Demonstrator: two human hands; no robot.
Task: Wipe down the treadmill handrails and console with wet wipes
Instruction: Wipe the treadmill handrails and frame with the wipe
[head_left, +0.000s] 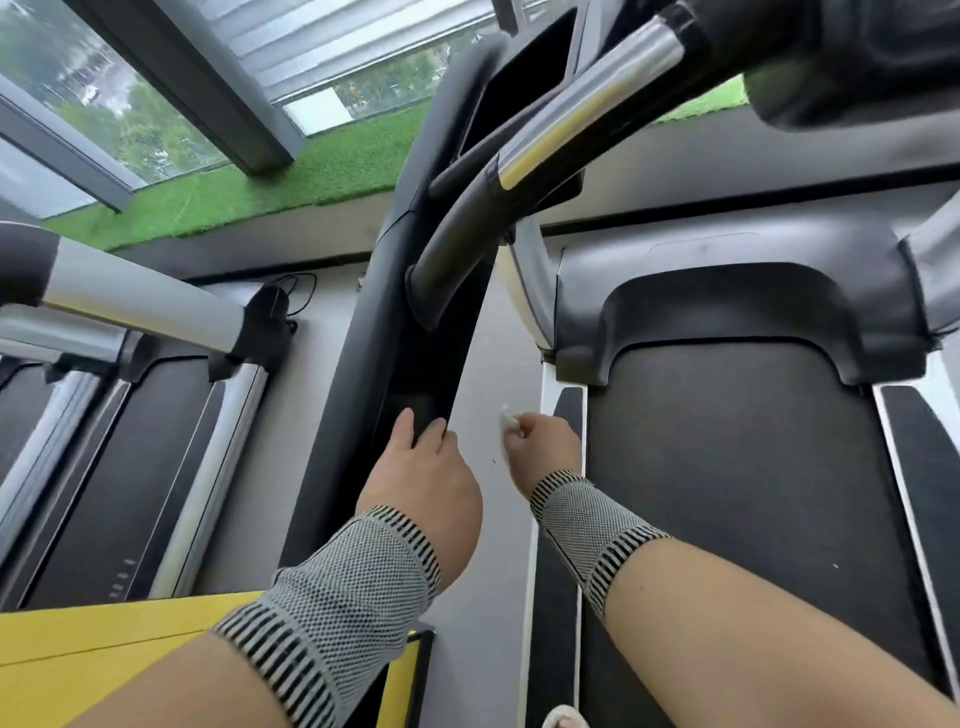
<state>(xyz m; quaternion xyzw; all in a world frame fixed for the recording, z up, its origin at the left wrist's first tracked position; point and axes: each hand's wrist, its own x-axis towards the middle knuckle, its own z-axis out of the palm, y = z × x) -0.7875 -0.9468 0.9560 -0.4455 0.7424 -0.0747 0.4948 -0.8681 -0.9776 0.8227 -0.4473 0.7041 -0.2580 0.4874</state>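
Gripping the black side handrail (395, 291) at its near end, left hand (423, 462) fingers curled over the edge; right hand (545, 439) pinches a white wet wipe (506, 420) just beside it, above the treadmill belt's (727, 493) left edge.

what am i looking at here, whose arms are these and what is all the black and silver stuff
This is one picture from a camera worn on a person's head, looking down at their own arms in a gym. Both wrists wear grey knitted wrist bands. The left hand grips the end of a black treadmill handrail. The right hand pinches a small white wet wipe, held clear of the rail. The silver bar above is another grip below the console. On the right lies the dark treadmill belt; a second treadmill stands on the left, by windows and green artificial turf.
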